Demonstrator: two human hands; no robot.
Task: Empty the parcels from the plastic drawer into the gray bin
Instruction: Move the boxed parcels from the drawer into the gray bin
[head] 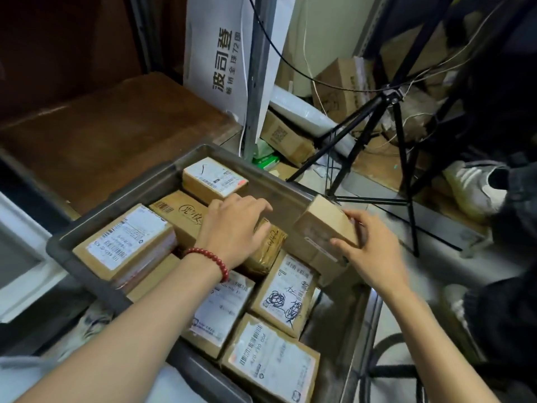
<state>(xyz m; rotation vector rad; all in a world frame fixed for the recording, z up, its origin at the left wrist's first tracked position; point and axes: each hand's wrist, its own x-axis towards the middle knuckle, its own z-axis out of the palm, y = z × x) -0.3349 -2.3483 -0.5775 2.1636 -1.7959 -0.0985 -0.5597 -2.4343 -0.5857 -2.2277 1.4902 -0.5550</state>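
Tall white cardboard panel (223, 68): carried large black characters 波司登, with a smaller line 畅销全球72国 alongside. Nearest brown cardboard parcel (270, 362): its white shipping label bore barcodes and a code that read roughly "P00 042"; the rest was blurred. Brown carton (286, 138) behind showed a QR code. Print on the other labels was illegible.

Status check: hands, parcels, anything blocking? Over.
Left hand resting on brown taped parcel in gray plastic bin. Right hand gripping small brown cardboard box at bin's far-right corner. No obstruction seen.
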